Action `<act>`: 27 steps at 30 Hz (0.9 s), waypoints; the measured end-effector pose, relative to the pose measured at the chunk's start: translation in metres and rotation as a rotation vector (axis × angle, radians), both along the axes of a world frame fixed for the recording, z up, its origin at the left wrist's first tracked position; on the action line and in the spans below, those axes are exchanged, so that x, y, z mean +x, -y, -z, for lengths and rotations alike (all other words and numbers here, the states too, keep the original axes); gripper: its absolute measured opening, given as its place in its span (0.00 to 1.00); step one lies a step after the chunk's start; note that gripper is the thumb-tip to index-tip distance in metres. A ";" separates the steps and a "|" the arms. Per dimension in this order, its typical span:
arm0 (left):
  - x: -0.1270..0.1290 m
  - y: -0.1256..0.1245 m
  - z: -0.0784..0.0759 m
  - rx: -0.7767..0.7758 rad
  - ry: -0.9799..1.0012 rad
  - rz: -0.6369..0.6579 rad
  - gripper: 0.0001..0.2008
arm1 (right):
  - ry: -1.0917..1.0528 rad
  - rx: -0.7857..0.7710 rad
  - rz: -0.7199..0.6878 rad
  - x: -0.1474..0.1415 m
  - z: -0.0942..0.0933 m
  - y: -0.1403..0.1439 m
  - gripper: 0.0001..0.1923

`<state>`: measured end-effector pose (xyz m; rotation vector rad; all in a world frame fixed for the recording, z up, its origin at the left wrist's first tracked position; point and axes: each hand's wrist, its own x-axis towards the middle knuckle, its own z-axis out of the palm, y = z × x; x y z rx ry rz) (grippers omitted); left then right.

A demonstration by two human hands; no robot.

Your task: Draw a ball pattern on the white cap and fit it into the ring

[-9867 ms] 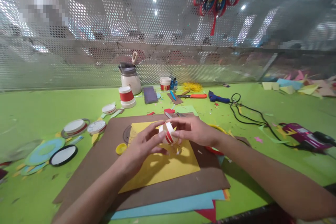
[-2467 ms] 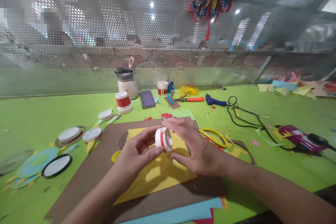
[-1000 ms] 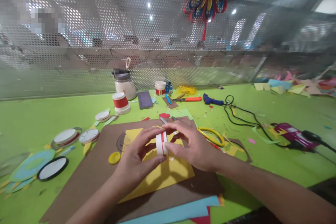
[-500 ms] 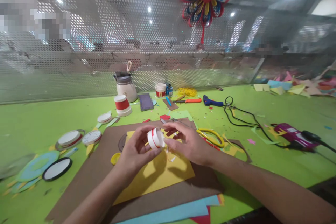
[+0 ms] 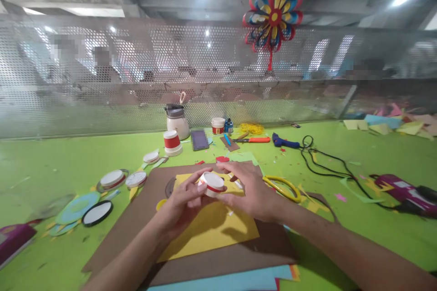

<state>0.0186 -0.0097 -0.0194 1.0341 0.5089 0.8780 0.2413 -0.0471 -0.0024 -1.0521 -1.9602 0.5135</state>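
The cap [image 5: 211,184] is small, round and white with a red band round its side, flat top up. It sits above the yellow sheet [image 5: 211,229], pinched between the left hand [image 5: 180,202] and right hand [image 5: 254,193]. Beyond the sheet stands a red-banded cup [image 5: 171,142].

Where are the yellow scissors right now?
The yellow scissors lie on the green table, just right of the right hand, at the brown sheet's right edge.
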 end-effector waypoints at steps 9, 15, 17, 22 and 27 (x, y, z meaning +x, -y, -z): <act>0.008 0.003 0.002 -0.049 0.127 0.201 0.17 | -0.176 -0.118 -0.101 -0.006 -0.003 0.005 0.20; 0.006 0.002 -0.001 -0.139 0.152 0.159 0.17 | -0.231 -0.178 -0.164 -0.007 -0.007 0.004 0.24; 0.007 0.004 -0.003 -0.154 0.123 0.129 0.20 | -0.222 -0.183 -0.168 -0.007 -0.009 0.005 0.23; 0.014 0.007 -0.005 -0.179 0.111 0.091 0.28 | -0.229 -0.187 -0.125 -0.008 -0.009 0.006 0.19; 0.014 0.005 -0.005 -0.230 0.113 0.083 0.30 | -0.249 -0.216 -0.158 -0.004 -0.009 0.003 0.19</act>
